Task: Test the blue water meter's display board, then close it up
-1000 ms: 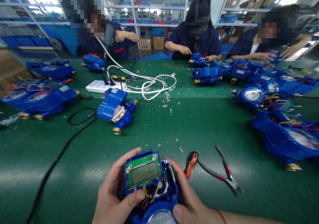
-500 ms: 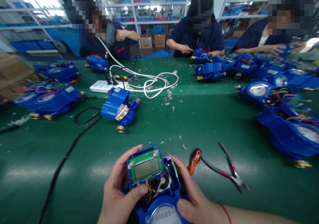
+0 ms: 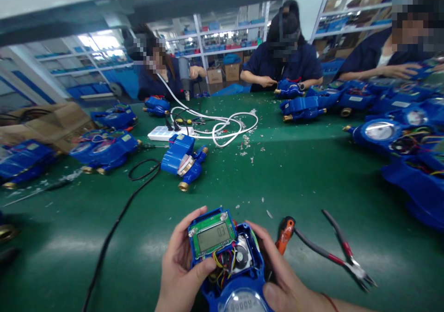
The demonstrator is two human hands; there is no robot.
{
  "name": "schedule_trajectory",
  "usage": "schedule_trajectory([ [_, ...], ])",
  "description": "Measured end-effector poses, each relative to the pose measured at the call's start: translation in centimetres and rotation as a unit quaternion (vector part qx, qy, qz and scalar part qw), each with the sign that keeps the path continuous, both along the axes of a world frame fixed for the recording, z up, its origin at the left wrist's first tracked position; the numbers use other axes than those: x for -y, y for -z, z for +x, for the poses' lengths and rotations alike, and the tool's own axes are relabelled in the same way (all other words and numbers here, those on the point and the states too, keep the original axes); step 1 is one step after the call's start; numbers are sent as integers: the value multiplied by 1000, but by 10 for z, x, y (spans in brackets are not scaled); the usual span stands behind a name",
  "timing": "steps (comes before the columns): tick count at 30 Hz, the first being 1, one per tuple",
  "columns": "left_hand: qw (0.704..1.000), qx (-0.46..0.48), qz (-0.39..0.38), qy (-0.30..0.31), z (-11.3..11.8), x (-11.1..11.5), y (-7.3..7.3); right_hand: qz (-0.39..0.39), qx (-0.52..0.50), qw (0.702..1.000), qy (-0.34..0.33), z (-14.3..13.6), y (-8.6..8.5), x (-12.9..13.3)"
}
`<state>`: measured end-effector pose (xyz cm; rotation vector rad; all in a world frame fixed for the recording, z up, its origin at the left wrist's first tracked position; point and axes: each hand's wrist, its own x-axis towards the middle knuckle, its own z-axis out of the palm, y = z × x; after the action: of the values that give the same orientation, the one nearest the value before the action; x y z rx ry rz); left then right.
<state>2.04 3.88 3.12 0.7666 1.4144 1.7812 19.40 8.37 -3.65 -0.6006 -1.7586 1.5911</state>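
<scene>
Two hands around one open meter

We hold a blue water meter (image 3: 227, 261) at the near edge of the green worktop (image 3: 294, 173), its cover off. Our left hand (image 3: 180, 268) wraps its left side, the grip clamped on the housing with the thumb lying across the lower edge of the green display board (image 3: 212, 234), which shows digits on its screen. Our right hand (image 3: 284, 275) closes on the right side, thumb beside the round dial at the near end. Coloured wires (image 3: 224, 266) bunch between board and dial.

Just right of the meter lie an orange-handled screwdriver (image 3: 285, 231) and a pair of pliers (image 3: 342, 256), handles spread. Farther off on the left a closed blue meter (image 3: 183, 159) rests on its side, with a black cable (image 3: 118, 224) trailing near it. Beyond it sit a white power strip (image 3: 164, 133) and a looped white cord (image 3: 225, 124). More blue meters crowd the right side (image 3: 409, 140), and three people work at the far edge.
</scene>
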Motion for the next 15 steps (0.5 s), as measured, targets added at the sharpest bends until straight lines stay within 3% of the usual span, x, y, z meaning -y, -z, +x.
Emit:
schedule_trajectory([
  [3, 1000, -2, 7, 0, 1, 1, 1, 21, -9, 1000, -19, 3, 5, 1],
  [9, 999, -31, 13, 10, -3, 6, 10, -12, -40, 999, -24, 2, 10, 4],
  [15, 970, -224, 61, 70, -17, 9, 20, -18, -44, 999, -20, 3, 6, 6],
])
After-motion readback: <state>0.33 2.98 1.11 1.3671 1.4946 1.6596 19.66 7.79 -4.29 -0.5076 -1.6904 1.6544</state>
